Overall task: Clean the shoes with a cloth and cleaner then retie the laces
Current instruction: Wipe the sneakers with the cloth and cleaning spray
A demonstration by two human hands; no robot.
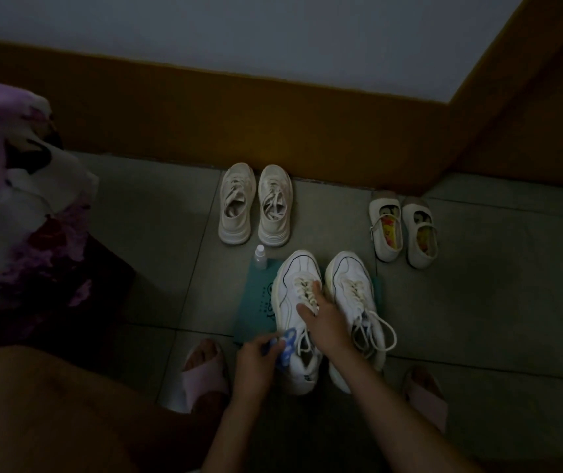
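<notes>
Low in the middle of the frame, the left hand's fingers (pixel 269 349) are curled around a blue-and-white cloth (pixel 288 341), which is held bunched against the inner collar of the nearer white sneaker (pixel 290 295). Just above and to the right, the right hand's fingers (pixel 315 288) are spread fairly straight over the lacing of the same shoe, with the thumb set apart on the tongue; nothing seems to be pinched, and the shoe appears only to be steadied. The left hand (pixel 256 365) and the right hand (pixel 327 326) both enter from the bottom edge.

The second white sneaker (pixel 355 291) stands just beside the first, to its right, its laces lying in loose loops. Both are set on a teal mat (pixel 257 302), with a small cleaner bottle (pixel 260 257) upright at the mat's upper left corner.

The wiping step is judged to be in hand, on the first shoe. Firm downward pressure is called for next, so that the shoe is not shifted while the cloth is drawn along its side; the lacing remains to be retied.
</notes>
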